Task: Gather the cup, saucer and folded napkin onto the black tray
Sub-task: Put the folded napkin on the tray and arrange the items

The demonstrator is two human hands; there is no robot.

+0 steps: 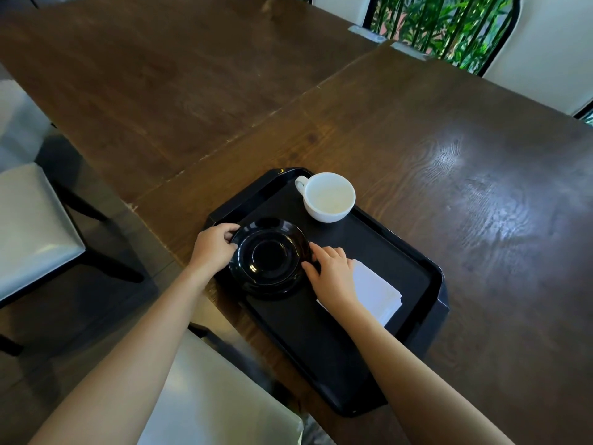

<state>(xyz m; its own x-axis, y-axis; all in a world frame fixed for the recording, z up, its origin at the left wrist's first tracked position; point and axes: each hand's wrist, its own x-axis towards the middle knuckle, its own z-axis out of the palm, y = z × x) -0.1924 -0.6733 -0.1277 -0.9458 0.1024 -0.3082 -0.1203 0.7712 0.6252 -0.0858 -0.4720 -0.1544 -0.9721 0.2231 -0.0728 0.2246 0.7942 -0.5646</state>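
A black tray (321, 345) lies at the near edge of the wooden table. A glossy black saucer (270, 258) sits on the tray's left part, overlapping its left rim. My left hand (213, 247) grips the saucer's left edge. My right hand (332, 274) holds its right edge with the fingertips. A white empty cup (329, 196) stands upright at the tray's far corner, handle to the left. A white folded napkin (377, 292) lies on the tray's right side, partly hidden under my right hand and wrist.
The dark wooden table (449, 175) stretches far and right, with a seam to a second table (160, 75) at the left. Pale-cushioned chairs stand at the left (29, 226) and just below me (208, 399). A window with green plants (449, 24) is beyond.
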